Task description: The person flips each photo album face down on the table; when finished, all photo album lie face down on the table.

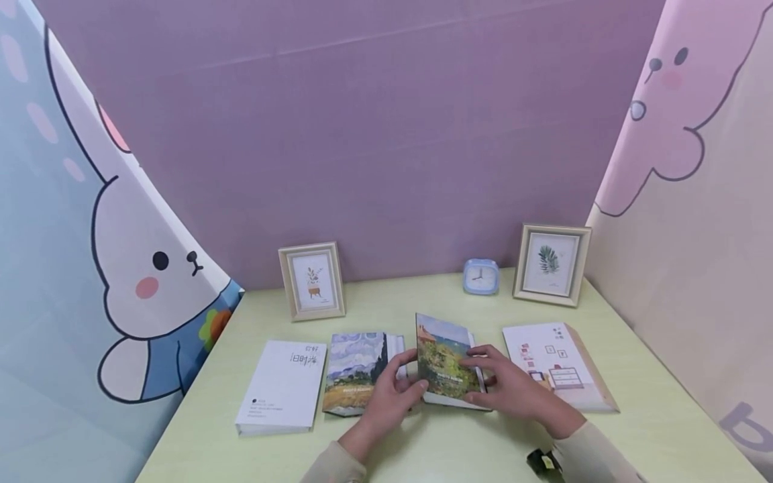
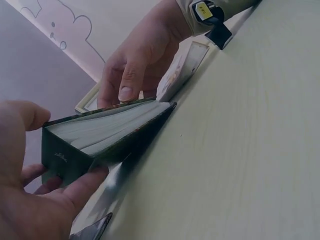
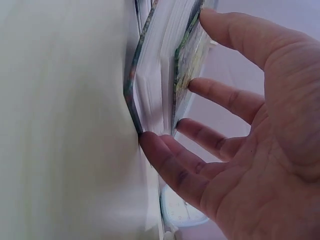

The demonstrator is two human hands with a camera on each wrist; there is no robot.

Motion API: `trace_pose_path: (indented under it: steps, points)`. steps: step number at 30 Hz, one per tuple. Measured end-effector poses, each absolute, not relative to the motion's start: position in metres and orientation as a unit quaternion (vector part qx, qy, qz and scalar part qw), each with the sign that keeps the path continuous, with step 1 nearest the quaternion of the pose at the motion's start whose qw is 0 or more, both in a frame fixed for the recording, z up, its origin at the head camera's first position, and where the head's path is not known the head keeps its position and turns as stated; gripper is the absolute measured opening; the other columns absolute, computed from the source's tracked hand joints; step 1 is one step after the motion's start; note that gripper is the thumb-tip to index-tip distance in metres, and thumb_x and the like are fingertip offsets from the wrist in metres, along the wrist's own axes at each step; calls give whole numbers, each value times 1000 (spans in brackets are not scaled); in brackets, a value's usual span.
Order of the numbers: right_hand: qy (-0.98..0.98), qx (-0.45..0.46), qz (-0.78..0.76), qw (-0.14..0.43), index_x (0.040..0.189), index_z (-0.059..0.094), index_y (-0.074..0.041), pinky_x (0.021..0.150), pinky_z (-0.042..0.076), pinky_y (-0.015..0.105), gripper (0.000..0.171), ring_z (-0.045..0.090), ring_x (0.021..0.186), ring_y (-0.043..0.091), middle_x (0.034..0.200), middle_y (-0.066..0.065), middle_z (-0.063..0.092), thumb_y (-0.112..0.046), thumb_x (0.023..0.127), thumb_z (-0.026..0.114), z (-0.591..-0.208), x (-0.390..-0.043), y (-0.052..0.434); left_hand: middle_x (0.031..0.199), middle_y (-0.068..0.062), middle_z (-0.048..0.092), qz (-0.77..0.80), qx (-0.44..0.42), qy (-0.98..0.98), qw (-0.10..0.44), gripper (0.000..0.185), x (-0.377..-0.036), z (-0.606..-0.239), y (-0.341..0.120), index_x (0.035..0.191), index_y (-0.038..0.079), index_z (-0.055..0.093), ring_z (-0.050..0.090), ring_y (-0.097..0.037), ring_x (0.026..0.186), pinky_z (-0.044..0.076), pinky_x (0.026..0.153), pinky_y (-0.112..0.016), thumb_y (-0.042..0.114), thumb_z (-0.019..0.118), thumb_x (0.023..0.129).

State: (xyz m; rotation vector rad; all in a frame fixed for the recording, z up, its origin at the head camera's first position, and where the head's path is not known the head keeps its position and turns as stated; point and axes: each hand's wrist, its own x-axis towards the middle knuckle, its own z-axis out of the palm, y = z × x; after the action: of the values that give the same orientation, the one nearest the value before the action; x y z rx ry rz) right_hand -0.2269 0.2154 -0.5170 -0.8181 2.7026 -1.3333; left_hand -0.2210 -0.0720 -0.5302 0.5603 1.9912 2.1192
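Your left hand [image 1: 386, 396] grips the spine end of the landscape-cover book [image 1: 447, 362], lifted off the table [image 1: 652, 416] between 2 other books; your right hand [image 1: 513, 386] rests straight-fingered on its cover

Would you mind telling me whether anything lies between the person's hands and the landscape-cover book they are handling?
Nothing visible does. The left hand grips the book at its spine end, and the right hand rests its fingers directly on the cover's opening edge.
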Motion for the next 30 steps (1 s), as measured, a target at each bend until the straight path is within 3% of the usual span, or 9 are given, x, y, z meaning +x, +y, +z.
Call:
trace_pose_path:
  steps: [5,12,20,25,30]
  points:
    - [855,-270,-443,10,141,64,-8,92,61,45,64,54,130,40,152,22,44,-35,88,86,-520,-228,214,163,-15,36,724,188,658,87,65,-219,-527,-71,160,12,39,60,-36,130,61,92,-37,10,68,101]
    - [865,-289,-409,-37,135,67,-12,98,54,59,54,52,131,41,148,17,53,-37,90,84,-519,-228,213,164,-17,34,732,202,647,74,65,-219,-528,-71,159,10,40,54,-44,135,58,98,-36,7,68,101]
    - [847,-300,-438,-35,135,67,-12,89,60,43,50,58,125,32,148,18,53,-29,92,84,-516,-228,209,163,-17,36,733,227,639,51,61,-220,-528,-70,157,8,43,54,-47,133,57,102,-39,7,67,102]
    - [827,-315,-464,-34,138,64,-8,87,61,45,52,58,124,32,149,21,51,-24,92,83,-515,-226,208,162,-16,38,728,244,639,40,59,-220,-527,-69,155,7,46,54,-48,132,57,101,-42,7,69,100]
    - [814,-307,-492,-27,138,64,-12,86,62,46,49,57,125,37,149,17,51,-24,94,81,-513,-225,207,160,-14,41,731,254,632,35,53,-218,-523,-67,149,3,52,53,-49,132,56,103,-43,2,69,99]
